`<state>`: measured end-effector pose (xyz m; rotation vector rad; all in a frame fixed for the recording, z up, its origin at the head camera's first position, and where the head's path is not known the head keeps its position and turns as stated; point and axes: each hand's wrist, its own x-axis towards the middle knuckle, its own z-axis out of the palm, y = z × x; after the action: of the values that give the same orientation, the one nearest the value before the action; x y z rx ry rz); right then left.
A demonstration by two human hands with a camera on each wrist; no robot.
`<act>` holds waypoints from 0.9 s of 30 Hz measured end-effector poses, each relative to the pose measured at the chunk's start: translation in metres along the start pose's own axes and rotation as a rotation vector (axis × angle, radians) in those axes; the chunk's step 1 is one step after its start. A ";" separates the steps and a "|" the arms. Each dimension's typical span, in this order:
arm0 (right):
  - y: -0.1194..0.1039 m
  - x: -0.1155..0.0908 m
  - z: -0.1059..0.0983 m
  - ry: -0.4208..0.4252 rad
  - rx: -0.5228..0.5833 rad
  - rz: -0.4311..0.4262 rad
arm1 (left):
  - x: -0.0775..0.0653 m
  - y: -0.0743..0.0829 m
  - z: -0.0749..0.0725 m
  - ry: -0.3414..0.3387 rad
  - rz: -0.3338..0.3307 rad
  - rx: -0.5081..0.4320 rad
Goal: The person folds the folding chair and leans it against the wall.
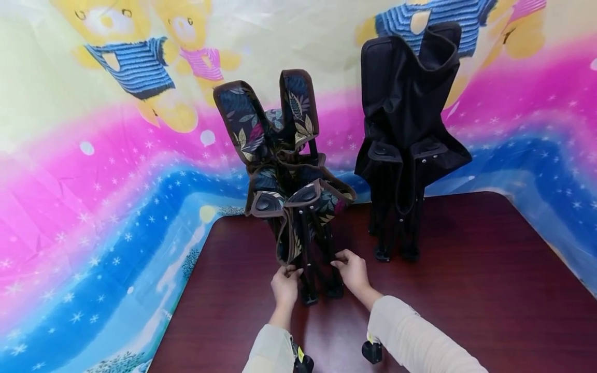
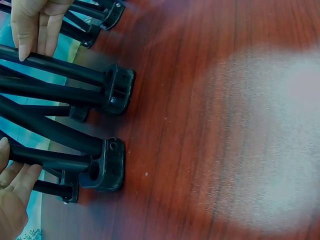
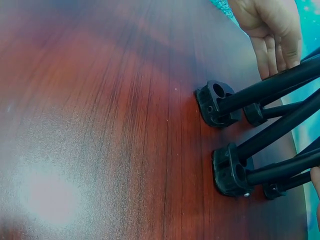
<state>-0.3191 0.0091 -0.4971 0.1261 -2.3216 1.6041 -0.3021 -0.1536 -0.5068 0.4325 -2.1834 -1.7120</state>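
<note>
A folding camp chair (image 1: 268,124) in dark leaf-print fabric with brown trim stands partly folded on the table, its black feet bunched close together. My left hand (image 1: 285,285) pinches one of its black leg tubes low on the left side. On the right side, my right hand (image 1: 352,272) has thumb and fingers on another leg tube. In the left wrist view, thumb and fingers of the left hand (image 2: 17,195) wrap a tube just above a plastic foot (image 2: 114,165). Only a sliver of the right hand (image 3: 316,185) shows in the right wrist view.
A second folding chair (image 1: 410,103), plain black and also folded, stands at the back right of the dark red wooden table (image 1: 489,290). Behind them hangs a colourful cloth backdrop (image 1: 154,191) printed with bears and snowflakes.
</note>
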 end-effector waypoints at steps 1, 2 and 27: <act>0.000 0.000 0.000 0.011 0.008 0.014 | 0.001 0.000 0.001 -0.001 -0.001 0.006; 0.001 0.000 0.000 0.021 0.008 0.019 | 0.001 0.000 0.001 -0.001 0.000 0.010; -0.015 0.016 0.011 0.136 -0.136 0.138 | 0.020 0.018 0.019 0.139 0.003 0.222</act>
<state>-0.3327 -0.0055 -0.4820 -0.1718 -2.3682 1.4602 -0.3290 -0.1414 -0.4922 0.5854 -2.2776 -1.3974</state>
